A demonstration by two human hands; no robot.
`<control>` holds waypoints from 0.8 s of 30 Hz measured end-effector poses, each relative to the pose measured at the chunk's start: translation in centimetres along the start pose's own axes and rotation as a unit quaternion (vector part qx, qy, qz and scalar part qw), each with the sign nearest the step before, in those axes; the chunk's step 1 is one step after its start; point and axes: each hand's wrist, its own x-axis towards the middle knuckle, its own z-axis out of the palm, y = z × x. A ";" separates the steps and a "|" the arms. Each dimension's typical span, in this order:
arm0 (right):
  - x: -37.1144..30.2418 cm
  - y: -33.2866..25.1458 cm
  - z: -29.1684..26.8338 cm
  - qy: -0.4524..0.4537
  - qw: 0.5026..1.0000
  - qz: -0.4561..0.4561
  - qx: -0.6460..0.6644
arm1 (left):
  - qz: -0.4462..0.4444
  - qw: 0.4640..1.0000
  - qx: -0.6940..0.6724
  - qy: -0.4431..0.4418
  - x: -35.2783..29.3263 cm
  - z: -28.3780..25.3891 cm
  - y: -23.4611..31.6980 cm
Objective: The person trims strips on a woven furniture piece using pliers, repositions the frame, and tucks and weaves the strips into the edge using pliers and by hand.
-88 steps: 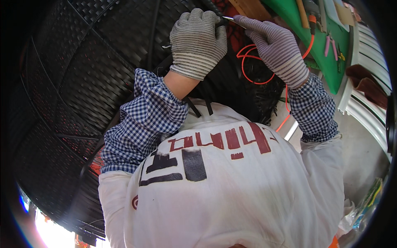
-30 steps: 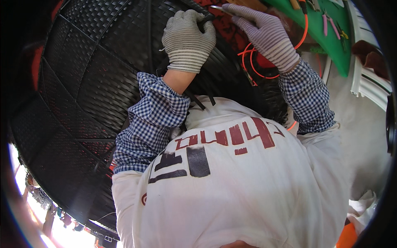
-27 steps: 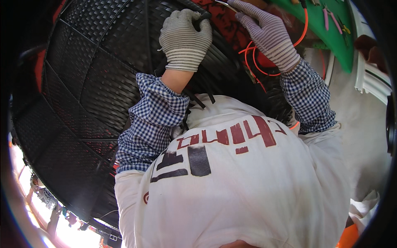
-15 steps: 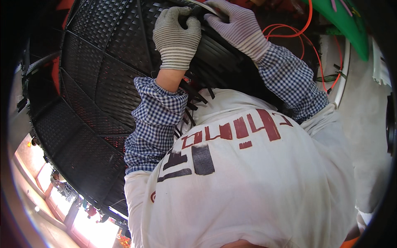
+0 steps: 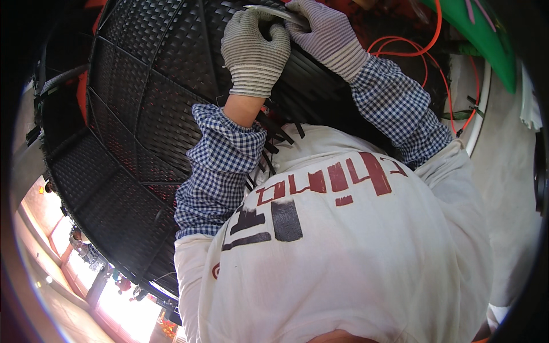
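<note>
A large curved piece of black wicker weaving (image 5: pixel 166 86), made of flat strips over thin ribs, spreads in front of me and to my left. At its upper part my left hand (image 5: pixel 255 54), in a striped knit glove, is closed with its fingers curled; what it pinches is hidden. Just beside it my right hand (image 5: pixel 329 37), in a matching glove, grips a thin, curved silver metal tool (image 5: pixel 275 11). The tool's pale end reaches left above my left fingers. Loose black strip ends (image 5: pixel 274 128) stick out below my left wrist.
An orange-red hose or cord (image 5: pixel 426 54) loops at the upper right, near a green object (image 5: pixel 480 43) and a white pipe (image 5: pixel 479 123). Grey floor (image 5: pixel 506 171) lies to the right. At the lower left are bright openings (image 5: pixel 123 303) and distant people (image 5: pixel 86 248).
The silver tool shows more now, its end extending left over my left fingers. My left hand appears slightly farther right and lower, while the whole view has shifted a little.
</note>
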 end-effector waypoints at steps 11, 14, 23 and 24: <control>1.9 2.8 -1.6 0.012 0.999 0.021 0.047 | -0.013 0.998 -0.058 0.011 0.0 0.1 2.8; 1.6 1.5 -3.9 0.015 0.996 -0.037 0.083 | -0.053 0.998 -0.021 0.002 -0.7 -0.1 2.9; 4.6 14.5 -24.3 0.185 0.909 0.243 -0.284 | -0.100 0.995 0.024 -0.014 0.3 -2.0 4.4; 4.3 16.6 -26.3 0.138 0.883 0.323 -0.310 | -0.096 0.995 0.027 -0.022 0.3 -2.1 4.5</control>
